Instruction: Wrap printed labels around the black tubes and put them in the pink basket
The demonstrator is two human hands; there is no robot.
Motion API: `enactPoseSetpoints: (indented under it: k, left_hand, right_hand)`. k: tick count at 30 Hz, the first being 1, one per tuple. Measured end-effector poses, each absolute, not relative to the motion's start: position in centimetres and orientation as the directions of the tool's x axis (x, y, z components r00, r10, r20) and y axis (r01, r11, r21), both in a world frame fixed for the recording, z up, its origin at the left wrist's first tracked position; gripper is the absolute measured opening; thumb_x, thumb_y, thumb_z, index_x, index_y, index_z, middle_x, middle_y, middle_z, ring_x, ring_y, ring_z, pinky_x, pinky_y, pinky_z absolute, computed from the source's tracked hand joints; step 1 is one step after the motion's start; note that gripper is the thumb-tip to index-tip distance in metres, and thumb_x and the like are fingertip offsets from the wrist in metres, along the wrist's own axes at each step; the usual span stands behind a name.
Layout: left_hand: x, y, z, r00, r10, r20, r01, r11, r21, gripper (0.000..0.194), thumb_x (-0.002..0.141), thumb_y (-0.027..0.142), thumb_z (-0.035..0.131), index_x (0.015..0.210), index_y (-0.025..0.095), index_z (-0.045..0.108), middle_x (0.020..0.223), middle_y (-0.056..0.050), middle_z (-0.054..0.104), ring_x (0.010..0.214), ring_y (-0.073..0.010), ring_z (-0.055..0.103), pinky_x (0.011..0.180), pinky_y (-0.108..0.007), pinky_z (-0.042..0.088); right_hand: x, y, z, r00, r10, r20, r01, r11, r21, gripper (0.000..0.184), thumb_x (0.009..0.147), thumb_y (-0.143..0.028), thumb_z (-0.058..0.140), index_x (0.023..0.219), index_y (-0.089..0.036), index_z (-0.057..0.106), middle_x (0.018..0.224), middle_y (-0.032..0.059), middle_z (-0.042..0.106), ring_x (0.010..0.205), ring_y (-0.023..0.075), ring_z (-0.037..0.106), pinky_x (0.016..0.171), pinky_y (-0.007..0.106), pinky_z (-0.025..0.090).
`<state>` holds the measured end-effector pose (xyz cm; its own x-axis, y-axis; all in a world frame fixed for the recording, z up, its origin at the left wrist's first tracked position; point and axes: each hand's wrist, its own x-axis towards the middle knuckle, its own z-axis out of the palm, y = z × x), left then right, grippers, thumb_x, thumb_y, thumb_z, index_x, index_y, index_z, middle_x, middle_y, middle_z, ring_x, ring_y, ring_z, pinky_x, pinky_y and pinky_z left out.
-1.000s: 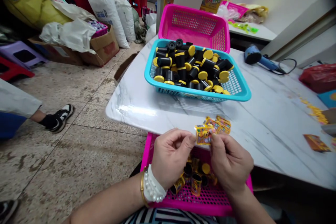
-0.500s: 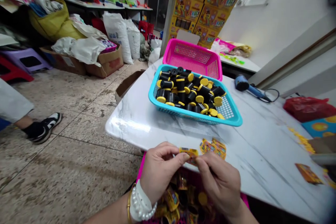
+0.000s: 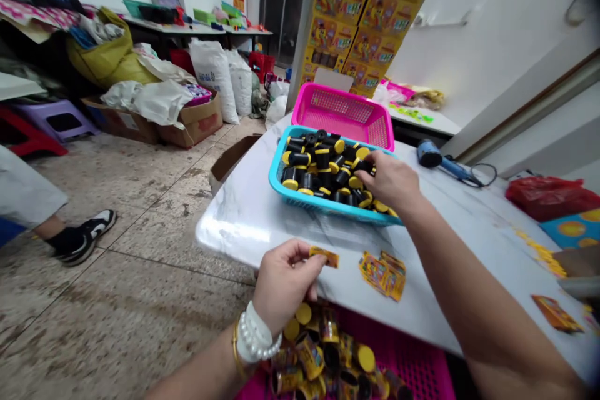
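Note:
My left hand pinches a small yellow printed label above the near edge of the marble table. My right hand reaches into the turquoise basket, fingers curled around a black tube with a yellow cap among several such tubes. A small stack of yellow labels lies on the table between my hands. A pink basket on my lap holds several labelled tubes.
An empty pink basket stands behind the turquoise one. A blue heat gun with its cord lies at the right, beside a red bag. Another person's leg and shoe are on the floor at left. Boxes and sacks stand beyond.
My right hand let go of the label and reached forward into the turquoise basket. My left hand keeps the label alone. The view tilted upward.

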<state>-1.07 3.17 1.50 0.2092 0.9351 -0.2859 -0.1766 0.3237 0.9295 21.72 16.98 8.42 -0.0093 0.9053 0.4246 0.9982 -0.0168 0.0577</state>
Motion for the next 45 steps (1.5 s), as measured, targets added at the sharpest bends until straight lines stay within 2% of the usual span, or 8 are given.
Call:
enactPoseSetpoints:
  k: [5, 7, 10, 13, 20, 28, 35, 45]
  left_hand:
    - [-1.5, 3.2, 0.8, 0.344, 0.867, -0.36, -0.324, 0.469, 0.822, 0.025, 0.078, 0.036, 0.076, 0.084, 0.014, 0.066, 0.049, 0.004, 0.058, 0.033, -0.003, 0.041, 0.035, -0.014, 0.022]
    - [-1.7, 3.4, 0.5, 0.387, 0.838, -0.386, -0.352, 0.521, 0.778, 0.027, 0.076, 0.036, 0.079, 0.084, 0.011, 0.069, 0.055, 0.001, 0.062, 0.035, -0.001, 0.04, 0.035, -0.014, 0.02]
    - [-1.7, 3.6, 0.4, 0.432, 0.799, -0.418, -0.37, 0.58, 0.726, 0.023, 0.078, 0.032, 0.078, 0.078, 0.011, 0.069, 0.05, 0.003, 0.056, 0.036, -0.0002, 0.036, 0.035, -0.014, 0.017]
    - [-1.1, 3.8, 0.8, 0.472, 0.749, -0.466, -0.396, 0.652, 0.647, 0.019, 0.081, 0.027, 0.075, 0.076, 0.012, 0.066, 0.048, 0.005, 0.05, 0.035, -0.0004, 0.034, 0.035, -0.015, 0.012]
    - [1.0, 3.7, 1.4, 0.567, 0.684, -0.459, -0.432, 0.721, 0.541, 0.019, 0.079, 0.024, 0.077, 0.079, 0.011, 0.064, 0.053, 0.006, 0.051, 0.037, 0.0003, 0.033, 0.035, -0.015, 0.009]
    - [1.4, 3.6, 0.7, 0.595, 0.677, -0.433, -0.441, 0.726, 0.527, 0.018, 0.083, 0.026, 0.072, 0.078, 0.013, 0.061, 0.045, 0.008, 0.043, 0.035, -0.001, 0.028, 0.033, -0.015, 0.01]
    - [1.4, 3.8, 0.6, 0.601, 0.684, -0.413, -0.476, 0.721, 0.503, 0.02, 0.081, 0.026, 0.073, 0.076, 0.011, 0.06, 0.054, 0.006, 0.051, 0.036, 0.0012, 0.031, 0.033, -0.013, 0.012]
    - [0.5, 3.1, 0.2, 0.595, 0.697, -0.4, -0.389, 0.686, 0.615, 0.029, 0.079, 0.039, 0.076, 0.084, 0.013, 0.064, 0.043, 0.004, 0.055, 0.03, -0.001, 0.029, 0.032, -0.015, 0.011]
  right_hand:
    - [22.6, 15.8, 9.3, -0.095, 0.934, 0.344, 0.993, 0.112, -0.031, 0.057, 0.087, -0.051, 0.059, 0.133, -0.017, 0.065, 0.087, 0.0033, 0.074, 0.088, 0.0215, 0.072, 0.07, 0.031, 0.043]
    - [22.7, 12.8, 9.3, -0.116, 0.921, 0.372, 0.934, 0.228, -0.275, 0.049, 0.086, -0.045, 0.065, 0.13, -0.023, 0.067, 0.087, 0.0, 0.073, 0.077, 0.016, 0.07, 0.07, 0.029, 0.048]
    - [22.0, 6.5, 8.4, -0.049, 0.959, 0.28, 0.557, 0.259, -0.789, 0.036, 0.083, -0.035, 0.075, 0.117, -0.026, 0.069, 0.097, 0.0034, 0.075, 0.077, 0.0185, 0.072, 0.07, 0.03, 0.058]
    - [20.7, 0.8, 6.3, 0.063, 0.987, 0.148, 0.173, 0.135, -0.976, 0.038, 0.079, -0.029, 0.081, 0.112, -0.027, 0.063, 0.102, 0.0058, 0.078, 0.09, 0.0253, 0.076, 0.073, 0.034, 0.063]
    - [19.0, -2.9, 1.3, 0.237, 0.951, 0.2, 0.041, 0.196, -0.98, 0.035, 0.083, -0.026, 0.077, 0.117, -0.027, 0.07, 0.123, 0.0075, 0.074, 0.12, 0.0274, 0.068, 0.1, 0.041, 0.058]
    - [18.3, -3.1, 0.9, 0.333, 0.884, 0.327, 0.377, 0.192, -0.906, 0.033, 0.084, -0.021, 0.076, 0.116, -0.022, 0.07, 0.121, 0.0099, 0.074, 0.115, 0.027, 0.07, 0.105, 0.047, 0.055]
    - [17.9, -3.8, 1.1, 0.138, 0.901, 0.411, 0.496, 0.296, -0.816, 0.034, 0.08, -0.014, 0.075, 0.112, -0.022, 0.067, 0.127, 0.0122, 0.072, 0.116, 0.0292, 0.07, 0.102, 0.048, 0.058]
    - [17.4, -3.9, -0.1, 0.214, 0.884, 0.415, 0.461, 0.283, -0.841, 0.038, 0.081, -0.016, 0.077, 0.117, -0.025, 0.068, 0.114, 0.0082, 0.076, 0.099, 0.0248, 0.075, 0.086, 0.04, 0.064]
